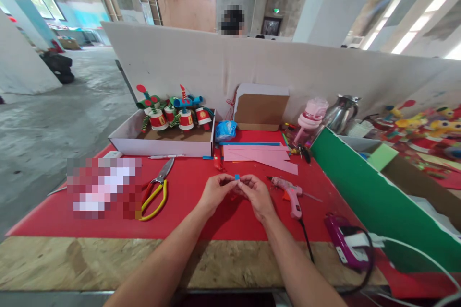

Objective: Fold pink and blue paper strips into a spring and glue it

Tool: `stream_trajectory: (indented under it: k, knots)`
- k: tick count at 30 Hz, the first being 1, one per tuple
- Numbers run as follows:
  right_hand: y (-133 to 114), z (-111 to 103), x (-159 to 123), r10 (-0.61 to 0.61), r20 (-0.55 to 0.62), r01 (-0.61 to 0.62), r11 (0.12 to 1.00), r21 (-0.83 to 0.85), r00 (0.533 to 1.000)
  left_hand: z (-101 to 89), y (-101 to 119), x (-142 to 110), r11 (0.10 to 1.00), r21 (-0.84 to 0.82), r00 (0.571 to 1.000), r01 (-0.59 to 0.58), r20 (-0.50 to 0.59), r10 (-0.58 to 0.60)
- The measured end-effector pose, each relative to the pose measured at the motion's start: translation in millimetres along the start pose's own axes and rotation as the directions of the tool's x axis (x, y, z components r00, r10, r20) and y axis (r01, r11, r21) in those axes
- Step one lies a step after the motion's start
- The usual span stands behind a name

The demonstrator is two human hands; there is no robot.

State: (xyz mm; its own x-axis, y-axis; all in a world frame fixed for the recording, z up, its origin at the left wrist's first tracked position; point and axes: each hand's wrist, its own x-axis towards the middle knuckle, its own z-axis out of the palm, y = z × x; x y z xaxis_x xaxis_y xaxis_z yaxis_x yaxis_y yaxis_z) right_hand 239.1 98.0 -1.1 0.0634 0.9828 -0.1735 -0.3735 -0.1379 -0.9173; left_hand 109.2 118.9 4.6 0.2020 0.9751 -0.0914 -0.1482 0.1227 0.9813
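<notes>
Between the fingertips of my left hand [217,193] and my right hand [256,195], a small blue piece [236,178], paper-like, is pinched above the red table covering [187,220]. Both hands are closed on it, thumbs and forefingers meeting. Right of my right hand lies a pink hot glue gun [292,194], its black cord running toward the table's front. Yellow-and-red-handled shears [158,189] rest to the left. Just beyond my fingers are pink paper strips [257,153] and a small red object [217,160].
At the back left, a shallow white box [162,147] holds several paper-cup figures [186,120]. A blue packet [225,130], pink bottle [312,117] and steel jug [341,112] stand behind. A purple power strip [345,244] and green-sided box [382,201] flank the right. A white partition [187,62] rises behind.
</notes>
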Motion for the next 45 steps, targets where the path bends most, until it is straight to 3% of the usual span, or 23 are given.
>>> stream_trajectory:
  k: [11, 14, 16, 18, 19, 20, 22, 23, 25, 28, 30, 31, 33, 36, 38, 42, 45]
  knots:
    - [-0.8, -1.0, 0.3, 0.098, 0.097, -0.099, 0.995, 0.006, 0.99, -1.8, -1.2, 0.7, 0.991, -0.124, 0.998, 0.055, -0.022, -0.058]
    - [-12.8, -1.7, -6.4, 0.09, 0.101, -0.078, 0.99, -0.121, 0.991, -2.5, -1.3, 0.3, 0.994, -0.098, 0.998, 0.053, -0.026, -0.056]
    - [-26.6, -6.8, -17.1, 0.012, 0.048, 0.003, 0.951, -0.308, 0.999, -3.5, -1.8, 0.1, 0.996, -0.076, 0.998, 0.052, -0.041, -0.055]
    - [-42.5, -19.3, -32.1, -0.169, 0.028, 0.156, 0.818, -0.554, 0.985, -4.3, -2.1, -0.1, 0.996, -0.07, 0.997, 0.052, -0.052, -0.056]
    - [-49.8, -28.7, -40.0, -0.276, 0.03, 0.223, 0.702, -0.677, 0.961, -4.4, -2.0, -0.3, 0.996, -0.072, 0.997, 0.052, -0.052, -0.056]
    - [-55.8, -39.9, -47.2, -0.373, 0.013, 0.237, 0.562, -0.793, 0.928, -4.4, -1.8, -0.5, 0.996, -0.077, 0.997, 0.053, -0.051, -0.057]
    - [-62.1, -65.1, -57.4, -0.515, -0.061, 0.099, 0.278, -0.955, 0.855, -3.8, -1.1, -1.1, 0.994, -0.091, 0.997, 0.058, -0.045, -0.063]
    - [-62.3, -77.2, -59.8, -0.545, -0.113, -0.023, 0.169, -0.985, 0.831, -3.4, -0.8, -1.3, 0.993, -0.1, 0.997, 0.063, -0.041, -0.067]
    - [-58.1, -95.8, -59.8, -0.505, -0.183, -0.206, 0.011, -0.978, 0.843, -2.6, -0.4, -1.7, 0.992, -0.11, 0.997, 0.061, -0.034, -0.065]
    - [-49.3, -105.2, -54.5, -0.357, -0.269, -0.315, -0.077, -0.946, 0.895, -2.2, -0.7, -2.0, 0.993, -0.102, 0.998, 0.06, -0.03, -0.063]
    - [-47.1, -102.9, -52.3, -0.303, -0.317, -0.348, -0.053, -0.936, 0.899, -2.4, -1.1, -2.1, 0.992, -0.107, 0.997, 0.068, -0.031, -0.072]
    - [-47.3, -100.6, -52.2, -0.294, -0.338, -0.353, 0.003, -0.936, 0.894, -2.5, -1.2, -2.1, 0.991, -0.113, 0.997, 0.074, -0.03, -0.078]
    - [-49.3, -95.3, -54.2, -0.268, -0.382, -0.323, 0.241, -0.915, 0.884, -2.7, -1.2, -2.0, 0.988, -0.128, 0.996, 0.084, -0.024, -0.088]
    - [-53.1, -84.4, -60.4, -0.201, -0.401, -0.146, 0.715, -0.684, 0.894, -2.4, -0.8, -2.2, 0.981, -0.164, 0.994, 0.102, -0.016, -0.106]
    - [-54.8, -75.1, -64.4, -0.129, -0.366, -0.057, 0.888, -0.457, 0.922, -2.1, -0.6, -2.6, 0.975, -0.193, 0.993, 0.114, -0.017, -0.12]
    - [-54.8, -57.3, -68.1, 0.085, -0.223, -0.119, 0.982, -0.145, 0.971, -2.2, -0.5, -3.8, 0.965, -0.22, 0.988, 0.143, -0.022, -0.152]
    - [-52.8, -47.5, -69.2, 0.077, -0.187, -0.099, 0.988, -0.114, 0.979, -2.9, -0.4, -4.2, 0.962, -0.224, 0.986, 0.154, -0.023, -0.164]
